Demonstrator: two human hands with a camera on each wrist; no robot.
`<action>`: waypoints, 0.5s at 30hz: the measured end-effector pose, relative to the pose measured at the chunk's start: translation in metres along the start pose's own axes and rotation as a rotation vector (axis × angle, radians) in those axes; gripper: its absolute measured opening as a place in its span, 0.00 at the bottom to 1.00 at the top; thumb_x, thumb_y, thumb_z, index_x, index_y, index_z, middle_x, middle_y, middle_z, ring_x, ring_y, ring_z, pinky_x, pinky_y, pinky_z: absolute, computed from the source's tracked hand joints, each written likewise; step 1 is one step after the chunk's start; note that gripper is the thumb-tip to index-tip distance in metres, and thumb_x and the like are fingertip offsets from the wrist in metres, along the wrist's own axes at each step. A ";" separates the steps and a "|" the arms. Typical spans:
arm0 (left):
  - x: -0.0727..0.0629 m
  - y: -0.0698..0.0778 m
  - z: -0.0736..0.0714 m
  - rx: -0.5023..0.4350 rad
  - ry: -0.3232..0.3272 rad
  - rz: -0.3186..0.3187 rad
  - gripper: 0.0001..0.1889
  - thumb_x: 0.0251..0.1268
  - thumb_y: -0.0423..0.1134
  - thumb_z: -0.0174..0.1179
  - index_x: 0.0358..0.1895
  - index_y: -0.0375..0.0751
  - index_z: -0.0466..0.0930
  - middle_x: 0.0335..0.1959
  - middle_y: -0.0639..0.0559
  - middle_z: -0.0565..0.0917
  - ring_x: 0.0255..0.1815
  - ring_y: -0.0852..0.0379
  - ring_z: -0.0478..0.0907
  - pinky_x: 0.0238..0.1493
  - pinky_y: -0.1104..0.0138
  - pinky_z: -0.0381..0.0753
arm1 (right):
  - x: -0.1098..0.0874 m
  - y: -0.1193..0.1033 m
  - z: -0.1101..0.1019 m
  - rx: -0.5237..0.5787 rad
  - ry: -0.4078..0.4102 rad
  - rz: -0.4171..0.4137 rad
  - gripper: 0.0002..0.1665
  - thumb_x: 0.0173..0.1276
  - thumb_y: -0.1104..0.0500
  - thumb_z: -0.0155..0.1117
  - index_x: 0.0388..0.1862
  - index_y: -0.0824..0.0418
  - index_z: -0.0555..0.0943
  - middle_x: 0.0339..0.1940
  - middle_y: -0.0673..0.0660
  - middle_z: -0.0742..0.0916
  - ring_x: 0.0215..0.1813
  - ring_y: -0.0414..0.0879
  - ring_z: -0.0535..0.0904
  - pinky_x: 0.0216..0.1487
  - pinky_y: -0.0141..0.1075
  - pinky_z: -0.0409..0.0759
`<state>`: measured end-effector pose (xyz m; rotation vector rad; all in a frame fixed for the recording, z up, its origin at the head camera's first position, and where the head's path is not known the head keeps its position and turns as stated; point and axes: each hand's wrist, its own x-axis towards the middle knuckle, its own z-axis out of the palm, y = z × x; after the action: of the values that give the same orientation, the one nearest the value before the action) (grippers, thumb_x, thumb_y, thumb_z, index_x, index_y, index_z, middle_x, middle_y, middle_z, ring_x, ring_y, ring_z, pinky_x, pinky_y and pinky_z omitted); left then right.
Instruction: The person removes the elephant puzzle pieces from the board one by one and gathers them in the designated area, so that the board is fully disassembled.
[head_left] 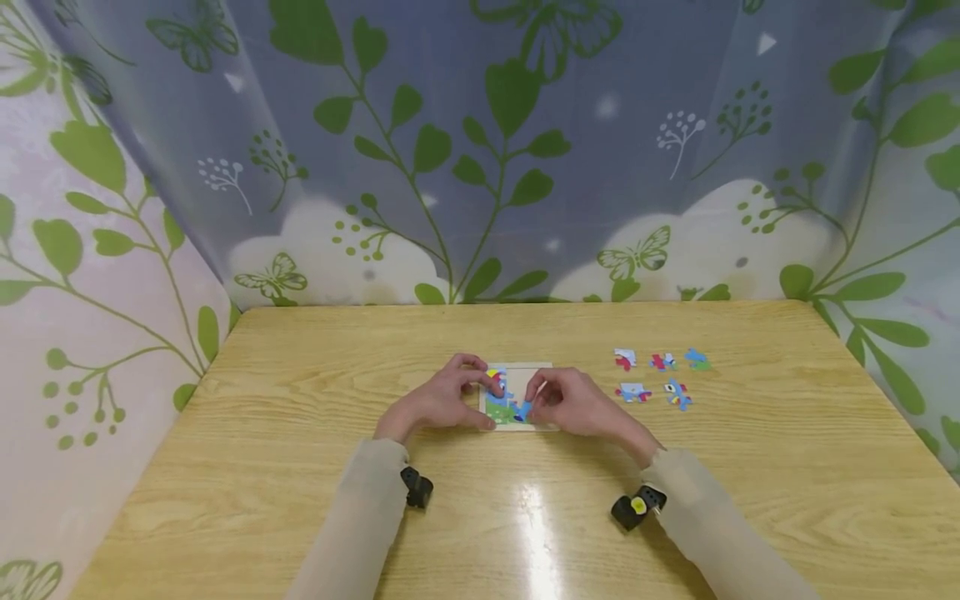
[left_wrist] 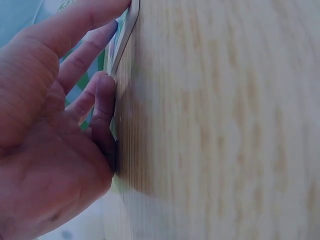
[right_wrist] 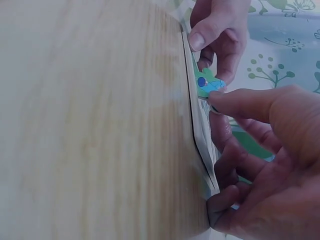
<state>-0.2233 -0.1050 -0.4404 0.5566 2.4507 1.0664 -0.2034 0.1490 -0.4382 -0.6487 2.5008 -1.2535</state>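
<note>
A small jigsaw puzzle tray (head_left: 532,365) with a pale rim lies on the table between both hands. Joined pieces fill its left part, with green at the bottom and blue, red and yellow above. My left hand (head_left: 442,398) rests on the tray's left side, thumb at the near corner and a fingertip pressing the pieces. Between thumb and index finger, my right hand (head_left: 581,404) pinches a blue and green puzzle piece (right_wrist: 212,86) low over the tray, beside the joined ones. Whether that piece is seated cannot be told. The right fingers partly hide the tray's right side.
Several loose puzzle pieces (head_left: 633,392) lie in two rows to the right of the tray. The wooden table (head_left: 300,500) reaches back to a leaf-patterned curtain (head_left: 480,167), which also hangs at both sides.
</note>
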 end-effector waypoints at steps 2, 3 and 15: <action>0.000 0.000 0.000 -0.004 -0.002 -0.002 0.16 0.56 0.42 0.77 0.48 0.57 0.86 0.72 0.54 0.63 0.63 0.48 0.69 0.70 0.50 0.68 | -0.001 0.001 -0.002 0.026 -0.003 0.004 0.06 0.66 0.66 0.70 0.40 0.60 0.82 0.35 0.55 0.86 0.37 0.45 0.80 0.35 0.33 0.77; 0.000 0.000 0.000 -0.004 -0.003 -0.002 0.16 0.56 0.42 0.77 0.48 0.58 0.86 0.72 0.54 0.62 0.63 0.48 0.69 0.70 0.50 0.68 | -0.002 0.002 -0.002 0.037 -0.004 0.003 0.06 0.66 0.66 0.70 0.40 0.61 0.82 0.35 0.56 0.86 0.37 0.45 0.80 0.35 0.33 0.77; -0.001 -0.001 0.000 0.007 -0.013 -0.010 0.16 0.57 0.42 0.77 0.48 0.59 0.86 0.73 0.55 0.62 0.63 0.49 0.70 0.70 0.49 0.68 | -0.005 0.005 -0.010 0.053 0.001 0.013 0.05 0.68 0.66 0.68 0.41 0.61 0.83 0.36 0.57 0.86 0.35 0.46 0.78 0.33 0.32 0.74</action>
<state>-0.2231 -0.1060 -0.4408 0.5515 2.4440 1.0476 -0.2045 0.1613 -0.4365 -0.6184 2.4596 -1.3101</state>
